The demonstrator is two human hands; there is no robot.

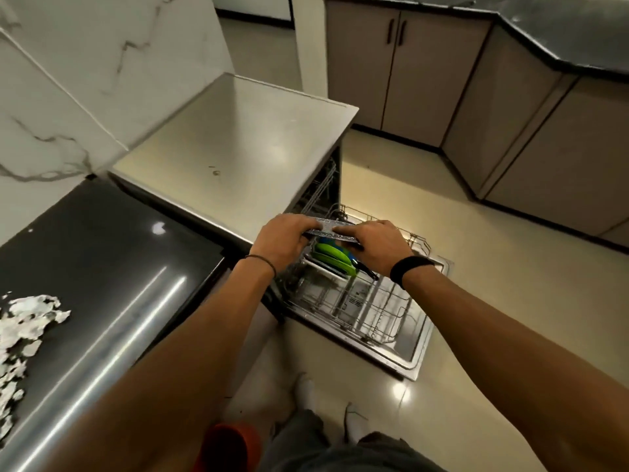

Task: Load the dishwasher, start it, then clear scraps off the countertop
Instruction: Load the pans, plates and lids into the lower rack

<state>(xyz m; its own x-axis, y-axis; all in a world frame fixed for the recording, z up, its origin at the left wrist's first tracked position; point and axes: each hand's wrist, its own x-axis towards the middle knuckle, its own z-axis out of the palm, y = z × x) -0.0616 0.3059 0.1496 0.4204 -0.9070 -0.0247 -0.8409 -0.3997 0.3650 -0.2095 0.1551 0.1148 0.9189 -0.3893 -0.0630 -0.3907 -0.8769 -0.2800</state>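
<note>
The left hand and right hand each grip one end of a flat patterned tray, held above green plates in the pulled-out dishwasher rack; pale scraps lie on the dark counter.

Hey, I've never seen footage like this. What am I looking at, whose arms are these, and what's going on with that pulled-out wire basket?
There is no machine here. A person wears a camera on the head, so this single picture looks forward and down at their own arms. The left hand and right hand both grip a flat grey speckled item, probably a tray, above the dishwasher's pulled-out lower rack. That rack is the wire basket you mean. Green plates stand in it, just under the hands. The dishwasher door lies open toward the floor. On the dark countertop at the left lie pale scraps, not yet cleared.
</note>
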